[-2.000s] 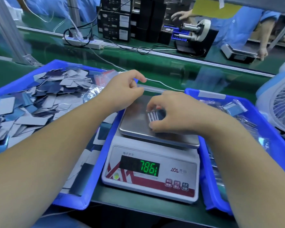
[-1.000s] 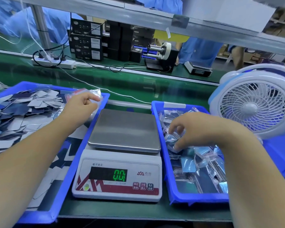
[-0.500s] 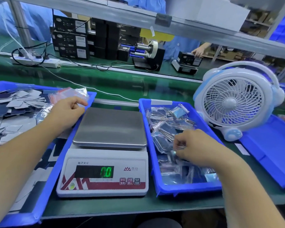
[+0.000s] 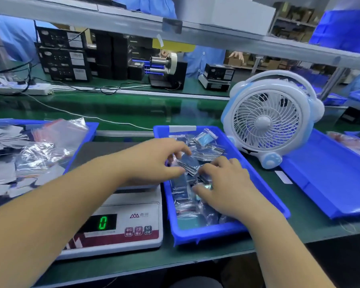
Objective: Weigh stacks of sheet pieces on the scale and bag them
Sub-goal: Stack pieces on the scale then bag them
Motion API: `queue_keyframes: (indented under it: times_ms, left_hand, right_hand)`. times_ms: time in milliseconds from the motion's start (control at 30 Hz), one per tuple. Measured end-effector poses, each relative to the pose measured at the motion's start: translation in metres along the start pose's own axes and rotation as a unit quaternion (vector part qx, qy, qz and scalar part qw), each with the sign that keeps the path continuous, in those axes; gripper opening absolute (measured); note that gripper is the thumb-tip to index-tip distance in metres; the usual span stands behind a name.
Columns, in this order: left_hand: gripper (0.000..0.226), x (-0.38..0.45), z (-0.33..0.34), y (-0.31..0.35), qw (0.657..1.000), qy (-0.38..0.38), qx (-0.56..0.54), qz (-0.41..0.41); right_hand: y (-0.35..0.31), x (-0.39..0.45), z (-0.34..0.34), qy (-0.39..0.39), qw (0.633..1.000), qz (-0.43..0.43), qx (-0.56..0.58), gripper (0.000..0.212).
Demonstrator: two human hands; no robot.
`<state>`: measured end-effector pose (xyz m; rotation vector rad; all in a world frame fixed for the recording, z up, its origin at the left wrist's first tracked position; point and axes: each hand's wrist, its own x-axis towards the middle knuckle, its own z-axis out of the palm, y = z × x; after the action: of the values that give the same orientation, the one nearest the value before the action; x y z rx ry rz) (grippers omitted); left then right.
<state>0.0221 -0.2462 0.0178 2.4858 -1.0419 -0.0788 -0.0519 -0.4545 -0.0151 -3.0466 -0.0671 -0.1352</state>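
Observation:
The white scale [image 4: 142, 204] sits between two blue bins, its display showing 0 and nothing on the part of its steel platform [image 4: 104, 149] that my arm leaves visible. My left hand [image 4: 154, 162] reaches across the platform into the right bin [image 4: 206, 232] and pinches a bagged stack of sheet pieces [image 4: 188, 166] between thumb and fingers. My right hand [image 4: 222, 185] lies in the same bin, its fingers resting on the bagged stacks beside that one. Loose sheet pieces [image 4: 0, 173] and empty clear zip bags [image 4: 58, 132] fill the left bin [image 4: 92, 126].
A white and blue desk fan [image 4: 266, 121] stands right behind the right bin. A shallow blue tray [image 4: 320, 173] lies further right. Beyond the green belt are black boxes [image 4: 64, 57], a tape dispenser [image 4: 166, 67], a power strip [image 4: 19, 88] and people in blue coats.
My left hand left the zip bags in the left bin and crossed over the scale into the right bin, taking hold of a bagged stack. My right hand stayed among the bags.

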Motion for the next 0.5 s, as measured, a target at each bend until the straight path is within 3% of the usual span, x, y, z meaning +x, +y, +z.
queue_keyframes:
  times_ms: [100,167,300,433,500]
  left_hand:
    - [0.067,0.011,0.020,0.013,0.992,-0.071,0.101,0.021]
    - [0.081,0.014,0.031,0.018,0.979,-0.104,0.175,-0.009]
    - [0.100,0.024,0.047,0.027,0.965,-0.127,0.219,-0.075]
    - [0.105,0.036,0.062,0.035,0.966,-0.119,0.198,-0.117]
    - [0.101,0.039,0.073,0.039,0.962,-0.140,0.197,-0.125]
  right_hand:
    - [-0.004,-0.005,0.012,-0.028,0.999,-0.024,-0.021,0.078]
    - [0.006,-0.006,0.016,-0.042,0.998,-0.032,-0.033,0.085]
    - [0.036,0.005,0.012,-0.066,0.997,-0.042,-0.010,0.065]
    - [0.045,0.009,0.006,-0.030,0.997,-0.064,0.019,0.047]
    - [0.048,0.010,0.003,0.033,0.991,-0.075,0.102,0.032]
